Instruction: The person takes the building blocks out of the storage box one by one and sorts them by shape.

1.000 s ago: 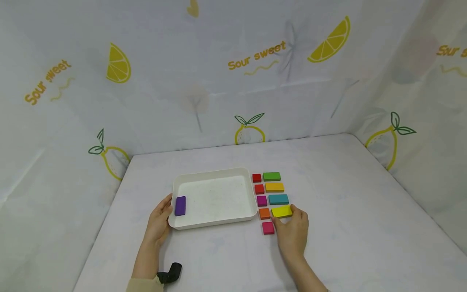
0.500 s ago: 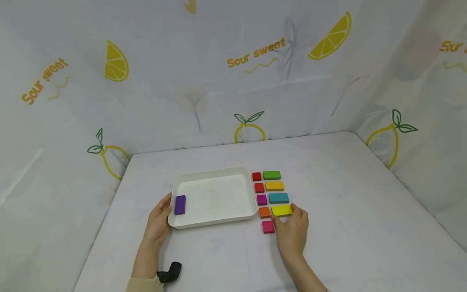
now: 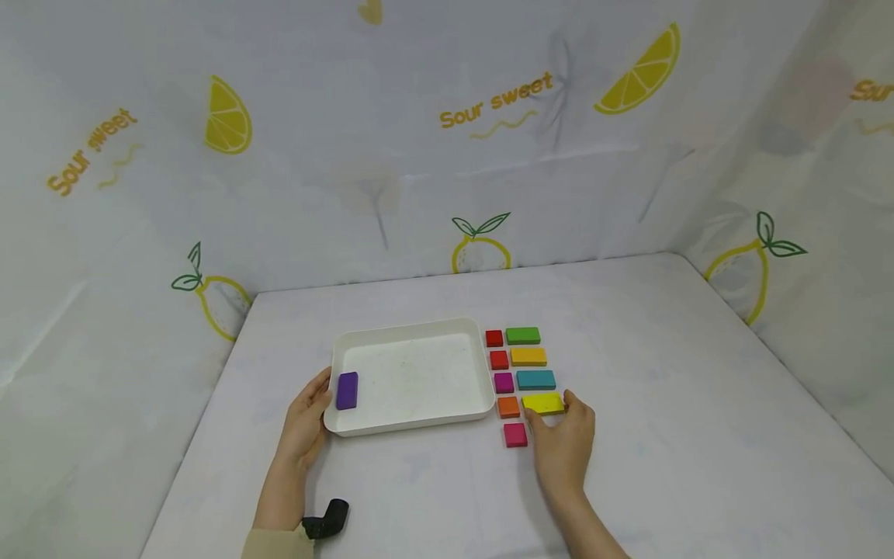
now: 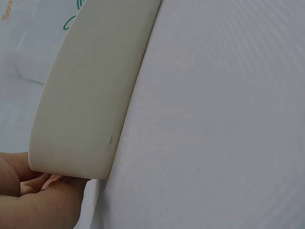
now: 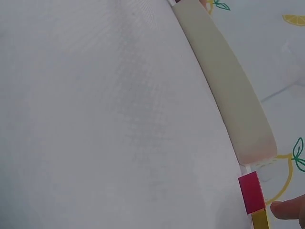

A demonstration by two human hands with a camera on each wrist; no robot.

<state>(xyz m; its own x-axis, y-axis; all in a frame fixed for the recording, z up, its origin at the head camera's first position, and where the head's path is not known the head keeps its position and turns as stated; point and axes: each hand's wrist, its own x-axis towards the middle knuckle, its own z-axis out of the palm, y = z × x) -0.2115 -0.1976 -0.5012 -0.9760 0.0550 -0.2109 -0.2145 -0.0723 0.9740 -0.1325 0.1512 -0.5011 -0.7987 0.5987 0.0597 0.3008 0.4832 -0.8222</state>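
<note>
A shallow white tray [image 3: 419,380] lies on the table with a purple block [image 3: 347,390] inside its left end. My left hand [image 3: 304,425] grips the tray's left end; in the left wrist view its fingers [image 4: 52,200] are curled at the tray's corner. To the right of the tray, my right hand [image 3: 564,450] pinches a yellow rectangular block [image 3: 543,403] between thumb and fingers at its two ends. A pink square block [image 3: 515,435] lies just below and left of that hand, and an orange square block [image 3: 508,407] sits left of the yellow one.
Above the yellow block lie teal [image 3: 535,380], amber [image 3: 528,356] and green [image 3: 523,335] rectangular blocks. Beside them runs a column of small squares, with a magenta one [image 3: 504,383] and two reds. Lemon-printed cloth [image 3: 419,194] hangs behind the table.
</note>
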